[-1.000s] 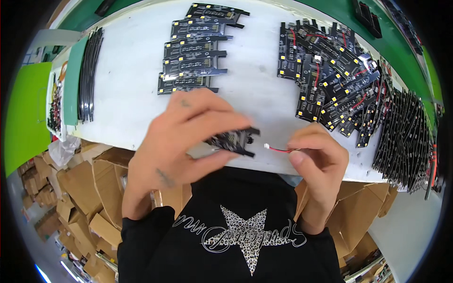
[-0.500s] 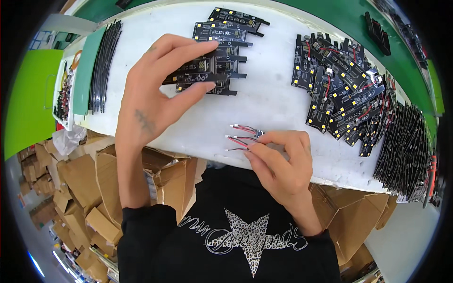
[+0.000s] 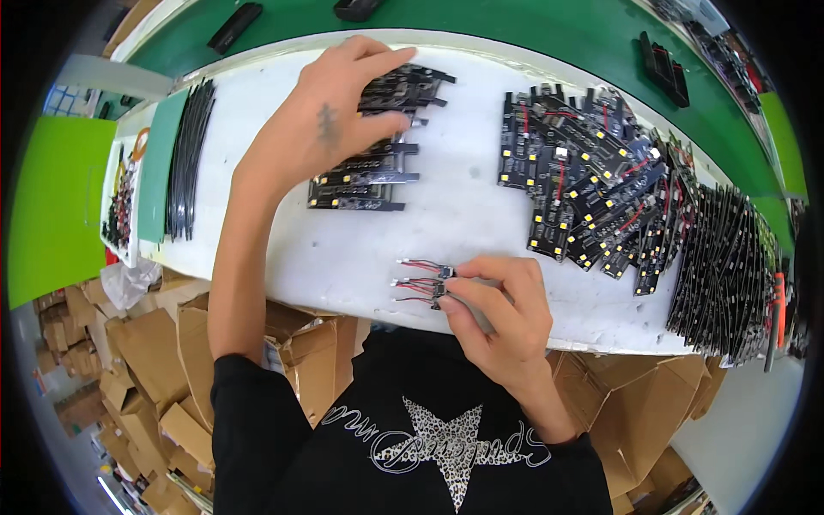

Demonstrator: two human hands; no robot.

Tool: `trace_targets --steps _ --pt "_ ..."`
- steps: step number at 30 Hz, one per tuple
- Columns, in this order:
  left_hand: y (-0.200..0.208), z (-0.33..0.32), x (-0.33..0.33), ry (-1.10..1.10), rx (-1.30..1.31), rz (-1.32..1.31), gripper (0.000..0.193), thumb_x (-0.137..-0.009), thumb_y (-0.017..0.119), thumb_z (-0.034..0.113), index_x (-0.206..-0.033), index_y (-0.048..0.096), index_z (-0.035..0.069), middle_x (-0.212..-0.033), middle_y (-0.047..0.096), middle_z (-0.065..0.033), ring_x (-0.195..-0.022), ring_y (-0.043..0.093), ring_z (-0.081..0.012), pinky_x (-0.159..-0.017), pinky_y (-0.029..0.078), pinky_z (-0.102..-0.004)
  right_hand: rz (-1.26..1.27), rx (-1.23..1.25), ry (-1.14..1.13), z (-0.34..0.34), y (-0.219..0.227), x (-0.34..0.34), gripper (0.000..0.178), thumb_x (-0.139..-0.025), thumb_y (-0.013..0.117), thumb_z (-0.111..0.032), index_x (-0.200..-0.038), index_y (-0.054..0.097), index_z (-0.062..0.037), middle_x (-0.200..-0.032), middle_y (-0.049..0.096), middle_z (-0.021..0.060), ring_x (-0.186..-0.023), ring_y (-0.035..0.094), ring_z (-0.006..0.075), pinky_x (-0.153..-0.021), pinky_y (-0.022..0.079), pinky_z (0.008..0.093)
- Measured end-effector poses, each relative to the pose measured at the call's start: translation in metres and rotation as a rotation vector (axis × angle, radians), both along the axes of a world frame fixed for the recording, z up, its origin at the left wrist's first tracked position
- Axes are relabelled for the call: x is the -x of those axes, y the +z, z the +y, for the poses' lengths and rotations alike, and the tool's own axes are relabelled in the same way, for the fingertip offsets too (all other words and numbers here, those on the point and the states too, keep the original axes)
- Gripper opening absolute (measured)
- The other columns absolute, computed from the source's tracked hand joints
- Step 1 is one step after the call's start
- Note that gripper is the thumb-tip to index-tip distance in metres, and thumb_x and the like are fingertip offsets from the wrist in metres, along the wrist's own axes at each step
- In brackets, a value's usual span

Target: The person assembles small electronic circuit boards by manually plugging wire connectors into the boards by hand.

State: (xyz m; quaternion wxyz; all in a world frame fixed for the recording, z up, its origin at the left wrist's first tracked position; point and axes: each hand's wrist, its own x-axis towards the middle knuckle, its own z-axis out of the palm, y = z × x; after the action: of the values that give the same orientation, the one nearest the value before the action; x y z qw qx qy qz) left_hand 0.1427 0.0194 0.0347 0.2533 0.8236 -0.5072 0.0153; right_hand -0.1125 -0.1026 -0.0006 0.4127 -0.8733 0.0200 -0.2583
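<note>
Both my hands are over a white surface (image 3: 468, 202), bare-armed from the elbow. The right hand (image 3: 506, 322), near the middle of the front edge, pinches the black ends of several small wired parts (image 3: 439, 290); their red and black leads point left, tipped with white plugs. I cannot tell whether they are lifted off the surface. The left hand (image 3: 339, 120) reaches towards the far edge, thumb and forefinger parted across the far end of a column of black circuit boards (image 3: 378, 163). Whether it grips one I cannot tell. These boards overlap, yellow squares showing on the nearest.

Towards the far right corner lies a heap of similar boards (image 3: 592, 180) with red wires. Beside it, along the right edge, are thin black strips (image 3: 725, 275) and an orange-handled tool (image 3: 779, 300). At the left edge, more black strips (image 3: 190, 163) lie against a green sheet (image 3: 160, 172), next to a white tray (image 3: 129, 249) of small pieces. Past the far edge runs a green strip (image 3: 481, 13) holding black casings (image 3: 665, 69). Cardboard boxes (image 3: 159, 343) crowd below, to the left.

White surface shows between column and heap, and from the column to the front edge.
</note>
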Motion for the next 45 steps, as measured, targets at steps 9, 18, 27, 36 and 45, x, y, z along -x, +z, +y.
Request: trace_targets --steps 9,18,27,36,45 --pt "0.016 -0.078 0.052 -0.290 0.229 -0.092 0.049 -0.080 0.079 0.014 -0.128 0.066 0.013 -0.122 0.061 -0.0097 -0.114 0.056 -0.0312 -0.100 0.044 -0.0401 -0.061 -0.017 0.046 -0.001 -0.001 -0.002 0.023 -0.073 0.081 -0.005 -0.093 0.071 -0.0060 -0.098 0.066 0.0048 -0.083 0.061 0.0251 -0.070 0.050 0.0350" --pt "0.016 -0.113 0.057 -0.448 0.372 -0.140 0.041 -0.071 0.083 0.014 -0.108 0.067 0.011 -0.111 0.061 -0.0074 -0.102 0.054 -0.0290 -0.090 0.046 -0.0391 -0.106 -0.078 0.002 0.004 -0.003 0.000 0.023 -0.069 0.082 -0.002 -0.090 0.073 -0.0050 -0.101 0.068 0.0074 -0.083 0.062 0.0255 -0.072 0.049 0.0348" --pt "0.057 -0.040 0.071 -0.138 0.542 0.744 0.040 -0.087 0.072 0.020 -0.118 0.055 0.001 -0.095 0.069 -0.0112 -0.085 0.063 -0.0131 -0.075 0.047 -0.0244 -0.172 -0.331 -0.196 -0.031 0.015 0.012 0.039 -0.077 0.081 -0.004 -0.113 0.067 0.0008 -0.107 0.068 0.0145 -0.092 0.064 0.0261 -0.074 0.052 0.0330" --pt "0.022 -0.027 0.105 0.088 0.806 1.243 0.028 -0.088 0.071 -0.005 -0.111 0.055 0.001 -0.095 0.070 -0.0090 -0.080 0.064 -0.0102 -0.066 0.051 -0.0243 -0.013 -0.565 -0.010 -0.017 0.015 -0.008 0.015 -0.091 0.069 0.002 -0.104 0.064 0.0077 -0.087 0.068 0.0095 -0.078 0.065 0.0139 -0.072 0.052 0.0280" --pt "0.012 -0.008 0.100 0.018 0.736 1.227 0.024 -0.096 0.061 -0.001 -0.119 0.055 -0.003 -0.101 0.071 -0.0137 -0.083 0.068 -0.0149 -0.070 0.057 -0.0289 -0.077 -0.629 -0.054 -0.031 0.017 -0.002 0.015 -0.081 0.076 0.004 -0.092 0.067 0.0064 -0.075 0.063 0.0075 -0.065 0.056 0.0127 -0.058 0.042 0.0249"
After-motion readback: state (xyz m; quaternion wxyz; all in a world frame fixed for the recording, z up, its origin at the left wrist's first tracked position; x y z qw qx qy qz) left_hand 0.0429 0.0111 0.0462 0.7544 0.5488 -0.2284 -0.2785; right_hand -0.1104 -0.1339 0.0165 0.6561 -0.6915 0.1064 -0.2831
